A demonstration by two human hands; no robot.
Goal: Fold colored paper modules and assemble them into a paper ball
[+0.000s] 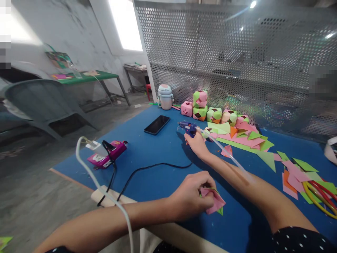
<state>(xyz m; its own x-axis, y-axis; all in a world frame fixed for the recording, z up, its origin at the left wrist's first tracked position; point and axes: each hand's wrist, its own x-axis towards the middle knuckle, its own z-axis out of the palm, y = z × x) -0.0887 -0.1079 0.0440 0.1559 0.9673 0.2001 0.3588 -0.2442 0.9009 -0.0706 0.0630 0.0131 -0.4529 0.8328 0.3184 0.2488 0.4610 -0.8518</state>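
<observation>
My left hand [191,195] is closed on a folded paper piece [216,202], pink with green edges, near the front of the blue table [158,153]. Part of the paper is hidden by my fingers. Farther forward, my right hand [198,143] grips the handle of a dark blue glue gun [187,127], its nozzle pointing left. A long clear glue stick [223,150] sticks out of the gun's back and runs over my right forearm. Folded paper cubes [200,111] in pink, green and orange stand beyond the gun, some stacked.
A black phone [157,124] and a lidded cup [165,96] are on the table. A black cord [158,164] crosses toward a power strip [98,149] on a magenta box [114,154]. Paper pieces [252,138] lie right; a perforated metal screen [223,49] stands behind.
</observation>
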